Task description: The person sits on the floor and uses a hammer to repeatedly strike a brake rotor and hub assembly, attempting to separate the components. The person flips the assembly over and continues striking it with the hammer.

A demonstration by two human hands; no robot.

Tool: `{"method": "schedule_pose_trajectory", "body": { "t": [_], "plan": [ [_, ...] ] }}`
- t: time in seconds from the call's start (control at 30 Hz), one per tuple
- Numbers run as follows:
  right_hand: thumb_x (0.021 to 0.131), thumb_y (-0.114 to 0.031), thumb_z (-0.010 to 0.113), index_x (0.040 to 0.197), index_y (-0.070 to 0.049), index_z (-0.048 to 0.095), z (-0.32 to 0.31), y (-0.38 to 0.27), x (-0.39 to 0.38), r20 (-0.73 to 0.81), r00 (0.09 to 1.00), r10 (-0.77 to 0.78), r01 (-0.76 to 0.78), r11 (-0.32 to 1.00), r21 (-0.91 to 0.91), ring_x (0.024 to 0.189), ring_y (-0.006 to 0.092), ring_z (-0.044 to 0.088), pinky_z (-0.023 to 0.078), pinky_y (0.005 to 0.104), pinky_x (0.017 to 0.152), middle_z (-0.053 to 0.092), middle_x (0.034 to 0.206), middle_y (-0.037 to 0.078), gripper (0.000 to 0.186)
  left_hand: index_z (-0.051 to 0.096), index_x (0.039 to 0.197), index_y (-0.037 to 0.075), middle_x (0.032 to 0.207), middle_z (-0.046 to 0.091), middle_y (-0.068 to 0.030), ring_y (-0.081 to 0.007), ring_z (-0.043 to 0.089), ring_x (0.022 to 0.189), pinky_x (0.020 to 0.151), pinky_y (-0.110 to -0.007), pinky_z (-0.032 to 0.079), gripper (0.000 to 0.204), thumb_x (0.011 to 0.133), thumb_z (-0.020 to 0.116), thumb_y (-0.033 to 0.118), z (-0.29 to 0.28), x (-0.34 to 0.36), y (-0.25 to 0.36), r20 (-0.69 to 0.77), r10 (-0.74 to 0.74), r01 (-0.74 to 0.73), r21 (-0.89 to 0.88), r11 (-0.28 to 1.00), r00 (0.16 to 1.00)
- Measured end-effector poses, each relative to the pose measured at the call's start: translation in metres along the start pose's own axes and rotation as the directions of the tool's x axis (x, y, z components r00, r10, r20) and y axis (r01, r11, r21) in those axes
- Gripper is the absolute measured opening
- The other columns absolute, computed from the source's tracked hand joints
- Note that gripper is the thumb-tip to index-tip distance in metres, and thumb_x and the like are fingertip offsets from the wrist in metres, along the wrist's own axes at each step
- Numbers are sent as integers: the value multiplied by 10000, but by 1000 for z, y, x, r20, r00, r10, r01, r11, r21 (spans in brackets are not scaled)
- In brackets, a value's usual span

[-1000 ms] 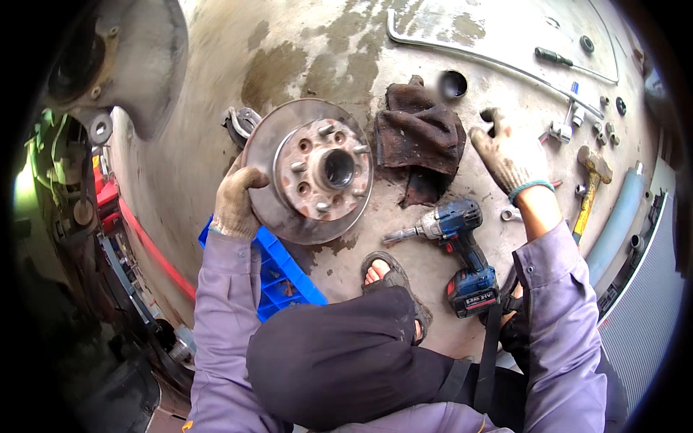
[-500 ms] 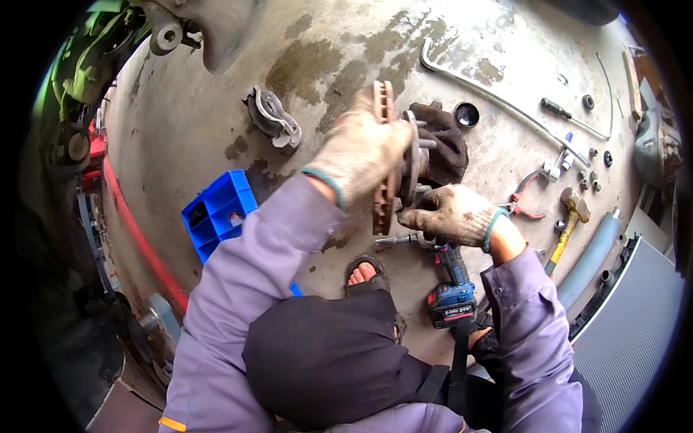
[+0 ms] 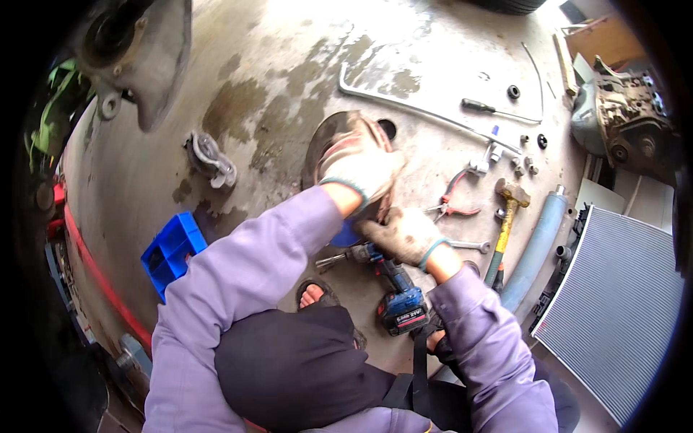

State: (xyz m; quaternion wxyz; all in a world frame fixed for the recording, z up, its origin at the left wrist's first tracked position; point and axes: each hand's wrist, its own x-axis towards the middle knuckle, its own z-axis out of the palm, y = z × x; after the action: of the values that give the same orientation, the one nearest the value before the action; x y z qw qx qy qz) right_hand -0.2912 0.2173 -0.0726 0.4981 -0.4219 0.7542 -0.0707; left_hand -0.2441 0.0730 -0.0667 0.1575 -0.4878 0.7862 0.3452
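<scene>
In the head view my gloved left hand [image 3: 361,162] is closed over the upper part of a tilted brake disc with hub [image 3: 316,151]. My gloved right hand [image 3: 390,229], fingers curled, grips near the lower edge of the disc. The cordless impact wrench [image 3: 401,310] lies just below my right hand, its front end partly hidden. An open-end wrench [image 3: 469,245] and red-handled pliers [image 3: 451,202] lie to the right. A small dark cup [image 3: 387,129] shows behind the disc. Both hands hide much of the disc and what lies under it.
A blue compartment tray [image 3: 173,252] and metal bracket [image 3: 211,162] lie left. Hammer [image 3: 509,209], sockets [image 3: 518,166], long bent bar [image 3: 426,107], cylinder [image 3: 534,260] and radiator [image 3: 606,310] lie right. A suspension part [image 3: 144,79] fills the upper left; an engine assembly [image 3: 624,115] stands upper right.
The disc has turned from face-up through edge-on to tilted and lower. My left hand crossed onto its top; my right hand came in to its lower edge. The view has shifted.
</scene>
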Motion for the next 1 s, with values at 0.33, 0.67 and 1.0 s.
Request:
{"method": "schedule_pose_trajectory", "body": {
  "t": [0.33,0.67,1.0],
  "plan": [
    [877,-515,687,889,10,767,15,-34,-8,-218,975,54,-13,982,187,923,360,752,595,441,857,752,920,228,531,574,1422,-42,1310,661,-155,-206,624,1197,982,-322,524,521,1026,597,296,-28,-36,-132,-286,80,-232,-550,802,955],
    [900,-459,652,868,-46,729,70,-96,9,-483,864,-143,178,984,26,775,294,747,572,418,639,731,818,140,421,448,1522,-56,1481,535,-179,-268,534,1340,1139,-425,425,702,1082,491,490,-22,-53,-157,-302,185,-354,-794,494,935],
    [859,-341,646,913,-71,681,89,-124,30,-597,752,-280,212,960,-183,733,294,677,504,414,601,676,811,116,277,594,1343,-37,1104,692,-99,-152,616,979,894,-314,507,507,914,616,232,-66,-42,-122,-184,158,-223,-423,878,970]
  ]
}}
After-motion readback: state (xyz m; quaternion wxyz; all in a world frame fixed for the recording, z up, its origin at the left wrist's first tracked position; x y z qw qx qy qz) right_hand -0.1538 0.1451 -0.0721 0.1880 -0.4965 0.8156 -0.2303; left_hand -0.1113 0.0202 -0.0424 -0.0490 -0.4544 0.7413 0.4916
